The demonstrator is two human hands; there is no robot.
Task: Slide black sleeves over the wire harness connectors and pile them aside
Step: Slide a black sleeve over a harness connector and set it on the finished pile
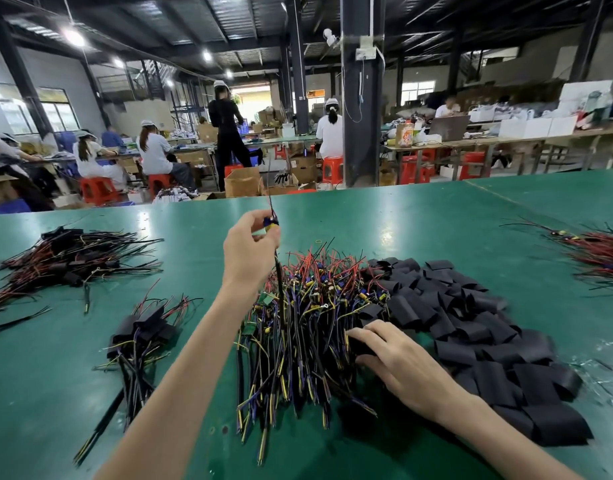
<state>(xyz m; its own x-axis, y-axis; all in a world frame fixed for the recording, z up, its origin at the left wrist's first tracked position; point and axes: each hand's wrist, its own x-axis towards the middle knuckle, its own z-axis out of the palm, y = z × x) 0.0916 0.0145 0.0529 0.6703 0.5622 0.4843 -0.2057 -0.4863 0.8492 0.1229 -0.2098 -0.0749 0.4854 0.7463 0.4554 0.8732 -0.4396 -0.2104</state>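
One harness (272, 224) pinched in your left hand (251, 251) above the pile (308, 323) — right hand (398, 362) on sleeves (471, 323) beside it, grip unclear — next, lift one.

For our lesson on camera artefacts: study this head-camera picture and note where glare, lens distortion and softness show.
Head view: the ceiling lamp blows out to white; the left pillar leans from wide-angle distortion; pale sheen lies on the green table at right; the left hand and its wire harness look sharp, distant workers softer.
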